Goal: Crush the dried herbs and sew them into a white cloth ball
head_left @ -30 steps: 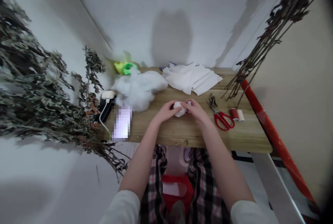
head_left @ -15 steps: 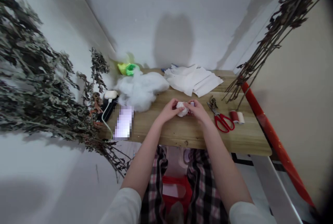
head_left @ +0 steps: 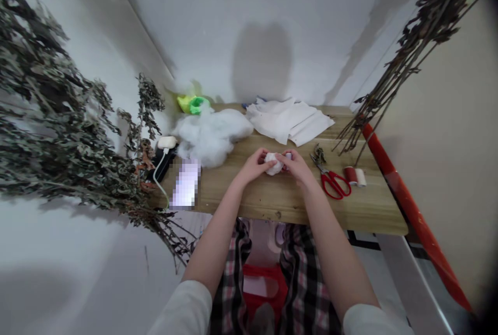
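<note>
Over the middle of the wooden table, both hands are closed around a small rounded bundle of white cloth [head_left: 274,165]. My left hand [head_left: 254,166] grips it from the left, with its thumb lying on the front. From the other side, my right hand [head_left: 298,166] presses its thumb and fingers to the bundle. A small pale piece [head_left: 288,155] shows at the right fingers; what it is I cannot tell. The underside of the bundle is hidden.
Fluffy white stuffing [head_left: 212,135] and white cloth pieces [head_left: 290,120] lie behind the hands. Red-handled scissors [head_left: 330,179], a red thread spool [head_left: 350,175] and a white spool [head_left: 361,177] sit right. A blurred phone [head_left: 185,184] lies left, near dried branches [head_left: 70,133].
The view has shifted very slightly. Both hands keep their hold on the white cloth bundle, which looks turned a little between the fingers.
</note>
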Tool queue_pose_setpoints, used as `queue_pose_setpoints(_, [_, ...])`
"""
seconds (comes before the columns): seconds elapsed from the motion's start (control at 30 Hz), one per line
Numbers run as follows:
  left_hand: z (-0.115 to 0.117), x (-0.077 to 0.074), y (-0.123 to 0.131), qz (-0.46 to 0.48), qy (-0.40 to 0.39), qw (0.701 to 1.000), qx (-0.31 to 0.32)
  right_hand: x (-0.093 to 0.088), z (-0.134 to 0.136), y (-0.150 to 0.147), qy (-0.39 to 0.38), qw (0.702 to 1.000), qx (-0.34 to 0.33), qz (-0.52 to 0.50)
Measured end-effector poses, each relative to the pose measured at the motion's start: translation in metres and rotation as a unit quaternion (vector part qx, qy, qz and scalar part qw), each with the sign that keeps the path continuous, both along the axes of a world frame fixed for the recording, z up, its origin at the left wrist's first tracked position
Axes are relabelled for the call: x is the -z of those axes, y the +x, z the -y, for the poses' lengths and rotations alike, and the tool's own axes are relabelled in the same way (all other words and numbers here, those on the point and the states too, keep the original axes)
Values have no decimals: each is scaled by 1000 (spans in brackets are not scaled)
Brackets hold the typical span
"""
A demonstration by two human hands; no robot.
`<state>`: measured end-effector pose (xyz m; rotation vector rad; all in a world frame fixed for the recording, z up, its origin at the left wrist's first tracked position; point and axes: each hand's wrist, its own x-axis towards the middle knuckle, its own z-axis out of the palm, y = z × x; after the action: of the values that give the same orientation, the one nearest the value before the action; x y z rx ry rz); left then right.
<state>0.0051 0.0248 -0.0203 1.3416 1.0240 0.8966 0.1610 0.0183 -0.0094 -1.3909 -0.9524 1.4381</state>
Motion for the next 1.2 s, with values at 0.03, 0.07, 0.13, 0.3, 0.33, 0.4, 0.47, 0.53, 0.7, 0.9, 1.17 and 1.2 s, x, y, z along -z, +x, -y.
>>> queue_pose_setpoints(0.03, [0,-1,0,-1,-4,1000,-2,0,0,0,-2,1000,-1,2])
queue_pose_setpoints(0.07, [1,-2,0,-2,-6,1000,-3,-1,0,1,-3,1000,-1,4])
queue_pose_setpoints(0.13, [1,-4,0,-3,-7,1000,-5,-1,-1,2,-5,1000,-1,2])
queue_pose_setpoints(0.3, [1,-6,1,1,7,1000,-9,-3,-1,4,-6,1000,-5,-8])
queue_pose_setpoints(0.33, [1,-6,1,1,10,1000,-9,-3,-1,4,-8,1000,-5,-4])
queue_pose_setpoints(0.4, [1,-6,2,-1,16,1000,-11,-4,-1,4,-9,1000,-5,6])
queue_pose_setpoints(0.47, [1,-5,2,-8,22,1000,-12,-3,0,3,-7,1000,-6,17])
queue_pose_setpoints(0.53, [0,-4,3,-20,31,999,-14,-2,0,2,-1,999,-7,31])
queue_pose_setpoints(0.7, [0,0,3,-37,46,998,-21,0,1,2,6,998,0,58])
queue_pose_setpoints(0.9, [-1,1,1,-38,40,998,-17,3,1,1,22,998,-13,64])
queue_pose_setpoints(1.17, [-3,-4,-12,-29,3,999,14,2,0,-2,24,999,-22,15])
queue_pose_setpoints(1.2, [-3,-5,-12,-29,5,999,17,2,0,-2,23,999,-21,12])
